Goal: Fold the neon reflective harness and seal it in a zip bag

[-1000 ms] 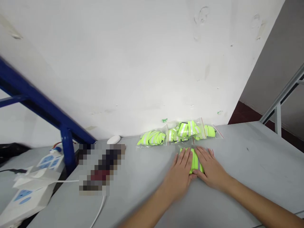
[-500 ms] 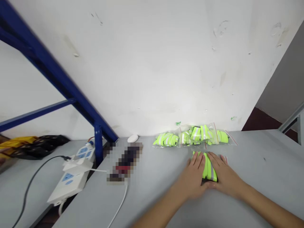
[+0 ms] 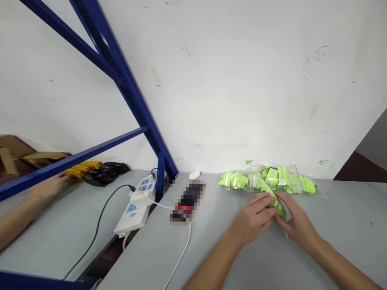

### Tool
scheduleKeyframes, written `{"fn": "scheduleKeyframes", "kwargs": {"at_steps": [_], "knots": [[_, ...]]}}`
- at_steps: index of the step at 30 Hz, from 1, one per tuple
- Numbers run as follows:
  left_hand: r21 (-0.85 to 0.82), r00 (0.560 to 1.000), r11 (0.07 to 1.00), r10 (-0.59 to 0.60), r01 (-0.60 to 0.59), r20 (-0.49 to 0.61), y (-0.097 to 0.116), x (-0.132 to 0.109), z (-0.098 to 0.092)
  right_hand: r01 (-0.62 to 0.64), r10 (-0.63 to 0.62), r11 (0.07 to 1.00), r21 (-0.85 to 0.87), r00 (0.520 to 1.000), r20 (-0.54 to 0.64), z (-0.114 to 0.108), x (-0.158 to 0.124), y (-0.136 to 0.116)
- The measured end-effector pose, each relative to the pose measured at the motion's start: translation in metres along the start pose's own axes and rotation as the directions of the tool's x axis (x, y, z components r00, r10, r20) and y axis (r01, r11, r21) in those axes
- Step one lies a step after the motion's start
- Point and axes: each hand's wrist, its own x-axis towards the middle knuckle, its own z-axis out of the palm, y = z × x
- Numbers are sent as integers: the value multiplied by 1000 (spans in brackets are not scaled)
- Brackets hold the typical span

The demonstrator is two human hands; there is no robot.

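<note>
My left hand [image 3: 254,219] has its fingers closed on a clear plastic bag holding a neon yellow-green reflective strap [image 3: 279,206] with a silver stripe. On the other side of this bagged strap, my right hand [image 3: 298,221] grips it between thumb and fingers. The bag is tilted above the grey table [image 3: 236,257], and fingers hide part of it. Just behind my hands, against the wall, lies a row of similar bagged reflective straps [image 3: 234,180], some overlapping, with red seal lines on the bags.
A phone-like object [image 3: 188,201], blurred out, lies left with a white cable. Beyond are a white round item [image 3: 194,175], a blue metal frame [image 3: 136,96] and a power strip [image 3: 137,209]. Past the frame, another person's hand [image 3: 50,187] is near yellow and black items [image 3: 105,173].
My hands were lying flat on the bagged strap; now they grip it from both sides and tilt it up. The view has turned left, bringing another person's arm into sight.
</note>
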Motion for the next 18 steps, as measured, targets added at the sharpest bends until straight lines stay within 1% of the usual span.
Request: {"fn": "scheduleKeyframes", "kwargs": {"at_steps": [1, 2, 4, 6, 7, 8, 9, 10, 11, 12, 13, 14, 15, 16, 17, 18], "knots": [[37, 996, 999, 11, -8, -87, -4, 0, -6, 69, -71, 997, -36, 995, -68, 4, 12, -7], [72, 984, 997, 14, -1, -177, -9, -1, -10, 146, -156, 986, -80, 979, -129, 10, 24, -12], [132, 942, 990, 0, 46, -334, -23, -6, -17, 289, -319, 942, -169, 927, -198, 22, 49, -19], [176, 904, 974, -54, 141, -425, -41, -15, -19, 373, -424, 892, -254, 886, -187, 37, 73, -21], [190, 896, 960, -107, 206, -431, -51, -21, -18, 389, -447, 871, -300, 881, -157, 45, 84, -19], [202, 898, 939, -181, 280, -402, -61, -26, -16, 392, -449, 853, -344, 888, -102, 54, 93, -17], [220, 898, 905, -278, 364, -340, -71, -32, -14, 380, -423, 841, -385, 906, -30, 63, 100, -13], [249, 885, 858, -390, 449, -253, -78, -37, -11, 361, -373, 833, -419, 926, 55, 71, 105, -10], [293, 850, 799, -502, 526, -156, -84, -41, -8, 327, -300, 831, -449, 945, 133, 79, 108, -6], [347, 798, 737, -599, 580, -63, -88, -44, -5, 291, -229, 831, -474, 956, 185, 85, 108, -3], [404, 739, 677, -673, 615, 4, -90, -45, -3, 258, -168, 830, -495, 961, 219, 90, 108, 1], [457, 688, 626, -725, 632, 42, -90, -45, -1, 229, -124, 827, -513, 965, 231, 93, 106, 3], [500, 653, 588, -755, 636, 58, -88, -43, 1, 209, -99, 824, -527, 968, 229, 94, 103, 6], [532, 635, 563, -770, 632, 60, -86, -40, 2, 196, -86, 819, -539, 971, 223, 95, 100, 8], [557, 632, 550, -773, 623, 56, -84, -36, 3, 184, -75, 815, -549, 974, 214, 94, 98, 10], [574, 638, 545, -769, 611, 51, -81, -32, 4, 172, -63, 812, -558, 976, 209, 93, 95, 12]]}}
